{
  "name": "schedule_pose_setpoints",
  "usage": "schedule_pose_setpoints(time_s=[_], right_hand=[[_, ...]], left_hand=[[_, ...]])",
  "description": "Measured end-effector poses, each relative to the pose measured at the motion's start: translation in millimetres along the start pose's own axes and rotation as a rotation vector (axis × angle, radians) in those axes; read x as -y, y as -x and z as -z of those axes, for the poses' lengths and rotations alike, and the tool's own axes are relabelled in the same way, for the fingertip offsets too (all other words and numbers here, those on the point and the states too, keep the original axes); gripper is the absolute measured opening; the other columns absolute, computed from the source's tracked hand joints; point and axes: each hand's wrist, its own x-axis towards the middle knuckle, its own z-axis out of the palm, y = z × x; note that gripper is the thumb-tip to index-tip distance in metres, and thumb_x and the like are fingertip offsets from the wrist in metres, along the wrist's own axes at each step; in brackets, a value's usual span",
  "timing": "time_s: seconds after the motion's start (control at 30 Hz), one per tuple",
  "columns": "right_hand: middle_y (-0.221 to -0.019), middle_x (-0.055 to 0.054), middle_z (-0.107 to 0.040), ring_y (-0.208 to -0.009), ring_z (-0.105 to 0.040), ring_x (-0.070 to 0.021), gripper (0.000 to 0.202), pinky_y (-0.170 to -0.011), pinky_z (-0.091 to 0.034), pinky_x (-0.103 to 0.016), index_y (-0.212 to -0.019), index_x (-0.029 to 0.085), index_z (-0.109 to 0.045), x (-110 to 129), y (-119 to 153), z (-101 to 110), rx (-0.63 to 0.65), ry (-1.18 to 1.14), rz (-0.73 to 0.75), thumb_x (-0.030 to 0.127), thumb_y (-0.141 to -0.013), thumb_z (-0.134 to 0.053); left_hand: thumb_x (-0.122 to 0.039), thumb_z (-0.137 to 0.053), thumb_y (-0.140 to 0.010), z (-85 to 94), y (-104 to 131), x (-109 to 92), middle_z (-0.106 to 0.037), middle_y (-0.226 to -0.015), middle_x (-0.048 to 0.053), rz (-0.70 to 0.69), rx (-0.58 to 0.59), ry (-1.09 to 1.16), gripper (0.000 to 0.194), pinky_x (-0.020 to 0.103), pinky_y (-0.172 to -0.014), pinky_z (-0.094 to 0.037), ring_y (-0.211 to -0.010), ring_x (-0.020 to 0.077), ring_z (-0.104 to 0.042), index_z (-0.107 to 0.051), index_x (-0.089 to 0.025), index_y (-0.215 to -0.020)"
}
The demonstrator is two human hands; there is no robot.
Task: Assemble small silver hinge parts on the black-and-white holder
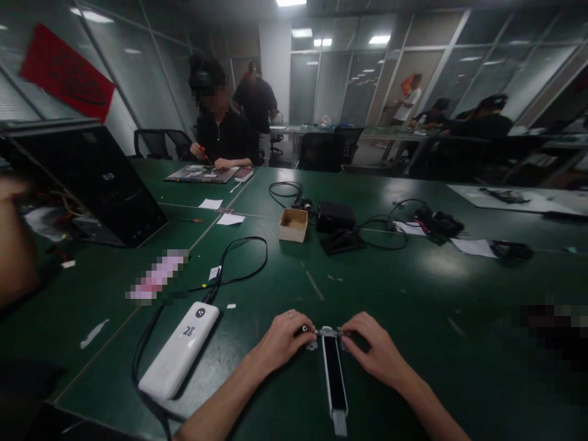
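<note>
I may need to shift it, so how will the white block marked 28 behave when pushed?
The white block is probably stiff: it looks hard-shelled. Lying flat, it likely won't roll or tip. The black cable at its far end may tug or drag.

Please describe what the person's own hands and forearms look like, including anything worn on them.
The left hand is ungloved and seems to wear a thin, silvery ring on one finger. The right hand is ungloved too, with no ring visible. No sleeves, watches, cables or markings show on either forearm.
</note>
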Motion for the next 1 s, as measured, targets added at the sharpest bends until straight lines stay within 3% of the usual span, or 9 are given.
schedule_pose_setpoints(time_s=[0.43,0.63,1.0], right_hand=[[-0.086,-0.005,-0.063,-0.082,-0.058,-0.0194,0.009,-0.069,-0.050,-0.034,-0.089,0.021,-0.062,2.3,0.1,1.2,0.005,-0.001,-0.025,0.021,-0.087,-0.053],[-0.087,-0.006,-0.063,-0.083,-0.057,-0.0197,0.011,-0.073,-0.048,-0.034,-0.089,0.019,-0.063,7.5,-2.1,4.2,0.066,-0.013,-0.105,0.021,-0.086,-0.052],[-0.088,-0.006,-0.063,-0.085,-0.055,-0.0198,0.013,-0.076,-0.046,-0.035,-0.090,0.019,-0.063,7.4,-1.6,6.3,0.060,-0.016,-0.094,0.022,-0.085,-0.051]], left_hand=[[-0.012,-0.061,-0.078,1.7,-2.2,-6.8,-0.066,-0.081,0.001,0.029,-0.024,0.011,0.008,0.023,-0.070,-0.042,-0.075,0.0140,-0.058,-0.066,-0.018,-0.082],[-0.015,-0.063,-0.078,2.2,-2.3,-6.9,-0.065,-0.082,0.000,0.080,-0.015,0.034,0.010,0.023,-0.069,-0.042,-0.074,0.0135,-0.057,-0.065,-0.018,-0.087],[-0.017,-0.066,-0.075,5.1,-4.1,-11.0,-0.063,-0.077,-0.002,0.130,-0.008,0.009,0.015,0.022,-0.065,-0.040,-0.068,0.0127,-0.054,-0.066,-0.019,-0.090]])
